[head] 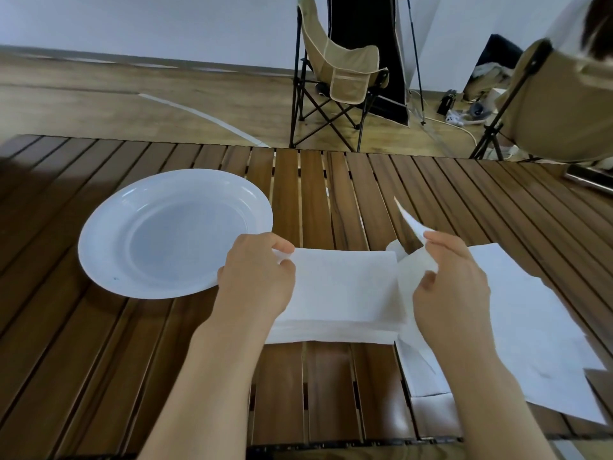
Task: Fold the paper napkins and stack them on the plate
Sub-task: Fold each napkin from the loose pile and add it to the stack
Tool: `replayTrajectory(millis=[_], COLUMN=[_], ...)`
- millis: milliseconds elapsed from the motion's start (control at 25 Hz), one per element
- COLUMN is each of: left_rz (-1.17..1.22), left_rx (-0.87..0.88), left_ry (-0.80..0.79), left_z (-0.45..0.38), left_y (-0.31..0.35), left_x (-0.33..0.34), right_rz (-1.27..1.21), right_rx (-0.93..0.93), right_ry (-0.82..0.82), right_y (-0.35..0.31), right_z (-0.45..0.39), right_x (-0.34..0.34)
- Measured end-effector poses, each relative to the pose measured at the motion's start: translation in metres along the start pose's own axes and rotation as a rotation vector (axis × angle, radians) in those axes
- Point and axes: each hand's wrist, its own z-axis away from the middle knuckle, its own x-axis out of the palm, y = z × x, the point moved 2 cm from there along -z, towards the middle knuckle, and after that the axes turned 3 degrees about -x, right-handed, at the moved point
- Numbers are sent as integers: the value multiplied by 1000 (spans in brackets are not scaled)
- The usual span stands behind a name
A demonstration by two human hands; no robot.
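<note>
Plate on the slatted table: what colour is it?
Plain white plate, no pattern; head view.

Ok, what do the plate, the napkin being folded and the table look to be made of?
Plate: smooth white with a soft sheen, probably plastic or melamine, though glazed ceramic is possible. Napkin: soft white tissue paper, matte, creasing where both hands pinch it. Table: brown wood-grain slats with gaps between; real or laminate, unclear.
</note>
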Motion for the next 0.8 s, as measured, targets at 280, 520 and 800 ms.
replayTrajectory(millis=[280, 520, 800], left_rz=[10, 7, 199], left_rx=[4, 47, 102], left_ry=[15, 32, 7], left_z=[1, 3, 1], left_y=[3, 7, 9], left_x=[-1, -4, -5], right_rz=[-277, -658, -1409], right_rx=[-377, -425, -56], right_ry=[297, 271, 158], right_y=[-18, -31, -27], right_z=[-2, 2, 2], right_x=[-11, -23, -30])
